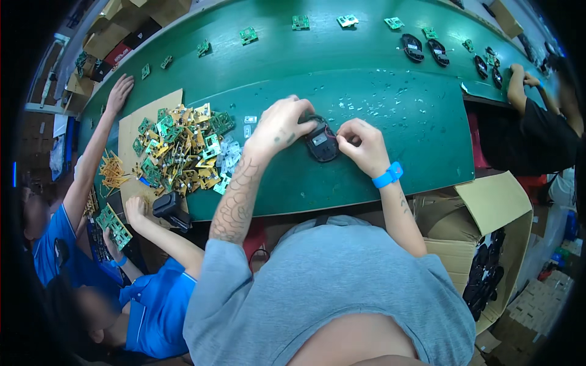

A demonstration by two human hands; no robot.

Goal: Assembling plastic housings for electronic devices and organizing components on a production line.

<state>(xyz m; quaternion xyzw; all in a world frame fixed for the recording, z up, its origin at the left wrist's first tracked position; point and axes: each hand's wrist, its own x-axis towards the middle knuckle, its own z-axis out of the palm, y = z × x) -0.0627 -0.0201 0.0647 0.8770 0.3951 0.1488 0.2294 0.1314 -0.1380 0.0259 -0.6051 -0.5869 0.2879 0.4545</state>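
A black oval plastic housing lies on the green table in front of me, its inner side up, with thin dark red wires at its upper right. My left hand is closed over the housing's upper left edge, its fingertips partly hidden. At the right edge, my right hand has thumb and forefinger pinched together beside the wires. What sits between those fingertips is too small to make out. Small clear plastic pieces lie to the left of my left hand.
Left of me, circuit boards and tan board scraps are heaped on cardboard. Single boards and black housings line the far strip. Co-workers sit left and right. An open carton with black parts stands at lower right.
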